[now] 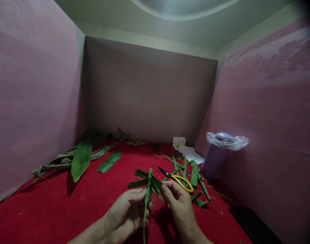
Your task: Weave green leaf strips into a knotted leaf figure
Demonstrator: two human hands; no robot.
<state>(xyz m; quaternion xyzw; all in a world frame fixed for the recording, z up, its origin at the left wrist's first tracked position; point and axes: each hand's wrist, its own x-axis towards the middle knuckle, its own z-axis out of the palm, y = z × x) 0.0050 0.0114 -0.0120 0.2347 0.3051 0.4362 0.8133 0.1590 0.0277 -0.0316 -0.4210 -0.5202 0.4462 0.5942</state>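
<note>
A dragonfly-like figure of folded green leaf [149, 185] is held up in front of me. It has a rolled upright stem, wing-like strips on both sides and a long thin tail hanging down. My left hand [128, 210] is closed around the lower part of its body, thumb on the near side. Closed in a pinch, my right hand [179, 205] grips the tip of a right-hand wing strip. Just beyond that hand lie yellow-handled scissors [181, 180], black blades pointing left. Cut leaf strips [195, 174] are strewn around them.
Large leaves [82, 156] and dried leaves [61, 162] lie at the left. A cut leaf piece [110, 162] rests on the red cloth [94, 206]. White papers [190, 153] are at the back right. Beside them stands a purple bin [214, 161] with a plastic liner; a dark flat object [253, 223] lies nearer.
</note>
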